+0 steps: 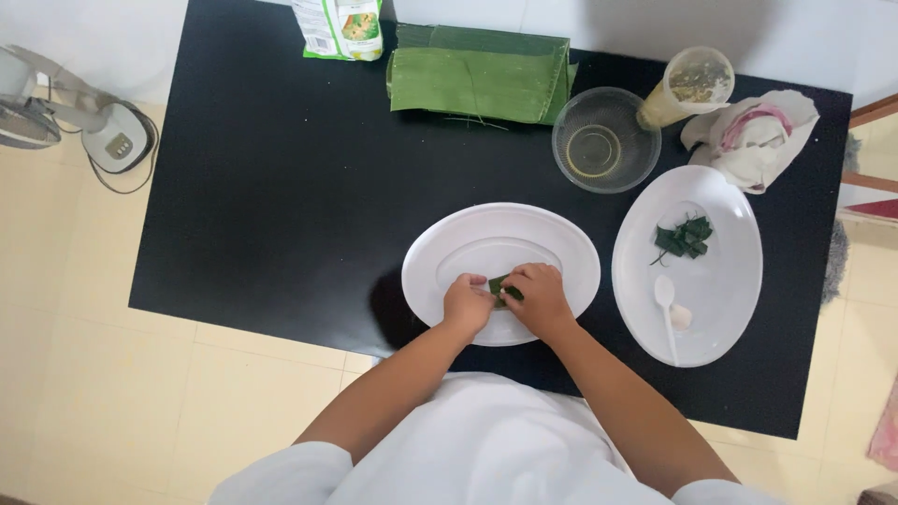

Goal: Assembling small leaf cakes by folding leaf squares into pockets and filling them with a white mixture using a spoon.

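Seen from overhead, a black table [281, 187] stands on a pale cream tiled floor [84, 374], with a person in a white top leaning over its near edge.

Head view: 2 bare hands meet over a white oval plate [468, 243] near the front of the table. The left hand [466, 303] and the right hand [538, 295] are both curled, fingertips pinching a small folded green leaf piece [505, 289] between them. The leaf piece sits over the lower middle of this plate; its long axis seems to run diagonally from upper left to lower right, though most of it is hidden by the fingers. The plate's own long axis runs left to right.

Just to the right lies a second white oval plate [730, 309], its long axis running near to far. It holds a small pile of folded green leaf parcels [685, 237] toward its far end and a white plastic spoon [666, 304] with a pale lump beside it toward its near end.

Behind the plates stands a clear glass bowl [605, 139] with a little yellowish liquid at the bottom. Beside it a clear jar [687, 87] lies tilted, holding speckled, pale yellow contents. A crumpled white and pink cloth [753, 136] rests at the right edge.

At the far edge lies a stack of flat banana leaves [477, 75], its long axis left to right, with a green and white packet [341, 26] next to it. On the floor at left stands a white electric fan [56, 117].
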